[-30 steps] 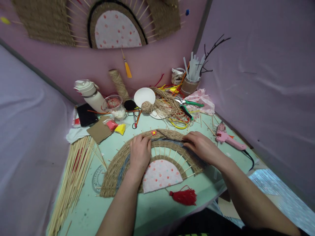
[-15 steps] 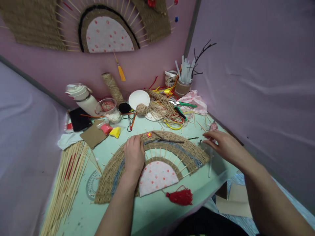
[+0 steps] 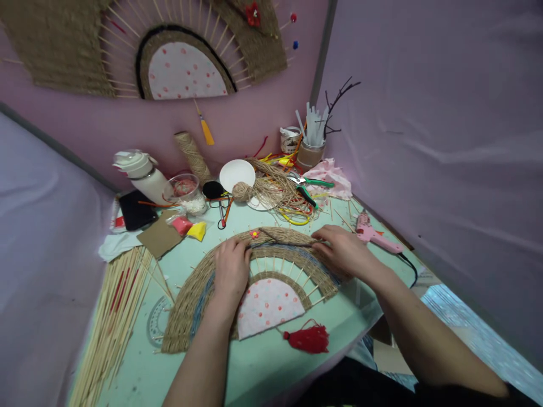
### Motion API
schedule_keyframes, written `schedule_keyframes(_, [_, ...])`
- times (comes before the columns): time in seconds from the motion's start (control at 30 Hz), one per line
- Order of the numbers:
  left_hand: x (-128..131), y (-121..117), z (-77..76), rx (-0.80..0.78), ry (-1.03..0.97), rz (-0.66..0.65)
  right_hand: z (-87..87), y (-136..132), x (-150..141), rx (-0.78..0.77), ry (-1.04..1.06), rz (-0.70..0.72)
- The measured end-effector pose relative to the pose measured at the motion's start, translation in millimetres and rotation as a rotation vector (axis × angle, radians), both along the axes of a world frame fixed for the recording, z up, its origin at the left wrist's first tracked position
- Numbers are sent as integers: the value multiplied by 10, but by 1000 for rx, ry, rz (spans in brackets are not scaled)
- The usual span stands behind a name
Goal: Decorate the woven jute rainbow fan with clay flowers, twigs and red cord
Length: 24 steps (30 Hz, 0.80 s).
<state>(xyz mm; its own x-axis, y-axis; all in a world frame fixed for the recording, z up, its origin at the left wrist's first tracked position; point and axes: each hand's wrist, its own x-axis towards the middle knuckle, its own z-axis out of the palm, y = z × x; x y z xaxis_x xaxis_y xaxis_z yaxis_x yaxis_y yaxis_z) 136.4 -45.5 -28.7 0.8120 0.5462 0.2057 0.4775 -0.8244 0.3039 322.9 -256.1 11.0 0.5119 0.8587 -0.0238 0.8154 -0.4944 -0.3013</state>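
As the woven fan point(image 3: 182, 316) lies flat on the table point(image 3: 263, 379) beneath both hands, the left hand point(image 3: 231, 267), fingers close together, seemingly steadies its band; the right hand point(image 3: 345, 249) curls over the twig point(image 3: 292, 245), perhaps to align it. Whether it pinches, I cannot tell; the contact is unclear. Beyond the grip, the wall fan point(image 3: 63, 53) is cut off above.

Brings the right hand point(image 3: 343, 250) back from near the pink glue gun point(image 3: 380, 239) onto the woven fan point(image 3: 183, 308), beside the twig point(image 3: 278, 241).
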Motion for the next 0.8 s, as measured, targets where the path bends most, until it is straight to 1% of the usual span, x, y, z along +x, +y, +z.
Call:
schedule_keyframes(0.1, [3, -1, -5, -30, 34, -14, -13, 311, -141, -72, 28, 68])
schedule_keyframes(0.17, [9, -1, -12, -40, 52, -19, -37, 436, -182, -102, 25, 75])
schedule_keyframes(0.23, [21, -2, -23, -47, 60, -18, -67, 498, -194, -114, 18, 69])
schedule_keyframes(0.37, [53, -11, -35, -61, 64, -22, -111, 521, -196, -118, 10, 74])
schedule_keyframes(0.5, [56, -14, -17, -68, 69, -16, -131, 520, -204, -113, 9, 82])
schedule_keyframes(0.8, [7, 31, 20, -72, 97, 4, -119, 504, -197, -94, 11, 77])
